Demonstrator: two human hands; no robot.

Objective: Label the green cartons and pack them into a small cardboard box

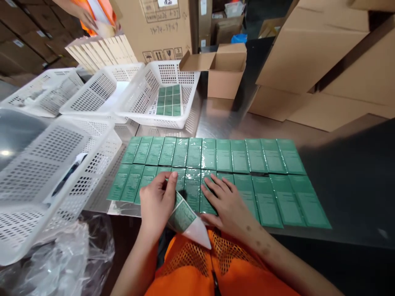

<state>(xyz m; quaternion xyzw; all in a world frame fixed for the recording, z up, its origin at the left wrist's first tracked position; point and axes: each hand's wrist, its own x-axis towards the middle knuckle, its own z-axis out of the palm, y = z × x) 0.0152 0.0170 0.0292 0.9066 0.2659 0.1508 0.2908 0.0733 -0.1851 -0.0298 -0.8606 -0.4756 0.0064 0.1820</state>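
Two rows of flat green wrapped packets (247, 164) lie side by side on a metal table (222, 119). My left hand (158, 201) grips one green packet (185, 218), tilted up off the near row with its white end toward my orange vest. My right hand (226, 203) rests flat, fingers spread, on the near row of packets just right of the lifted one.
White perforated baskets stand to the left; one (188, 80) holds more green packets, the nearest (37, 181) holds a dark pen-like item. An open small carton (226, 70) and large cardboard boxes (324, 61) sit behind. Clear plastic wrap (61, 259) lies at lower left. Another person's hand (89, 18) works at top left.
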